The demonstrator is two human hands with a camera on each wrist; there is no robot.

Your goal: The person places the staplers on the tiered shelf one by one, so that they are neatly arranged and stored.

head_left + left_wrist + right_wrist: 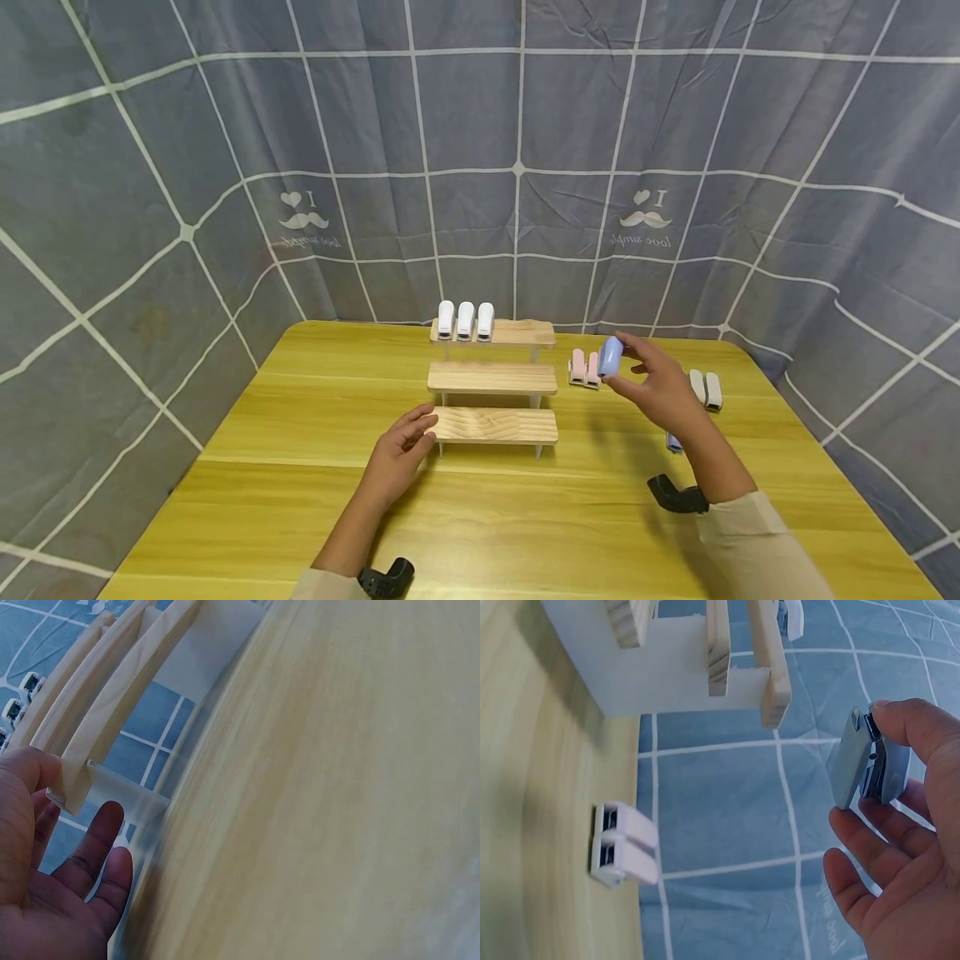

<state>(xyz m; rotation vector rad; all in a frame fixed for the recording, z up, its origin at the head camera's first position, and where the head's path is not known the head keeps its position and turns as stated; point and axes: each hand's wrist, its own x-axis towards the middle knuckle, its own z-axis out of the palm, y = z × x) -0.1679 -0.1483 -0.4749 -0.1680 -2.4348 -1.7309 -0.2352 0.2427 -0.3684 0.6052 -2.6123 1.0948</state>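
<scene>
My right hand [660,387] holds a small blue stapler [611,357] between thumb and fingers, raised above the table. In the right wrist view the blue stapler [853,761] is tilted on its side, its dark metal inside showing. At the lowest step of a three-tier wooden stand [491,425], my left hand [397,458] grips the left end. The left wrist view has the thumb and a finger at that board end [73,776], other fingers spread. Three white staplers [466,321] stand in a row on the top step, toward its left.
Two pink staplers [577,367] stand on the table [300,450] right of the stand. Farther right are two white staplers [713,392], and a blue stapler [673,442] partly hidden by my right wrist. A grey grid-patterned curtain [472,117] hangs behind the table.
</scene>
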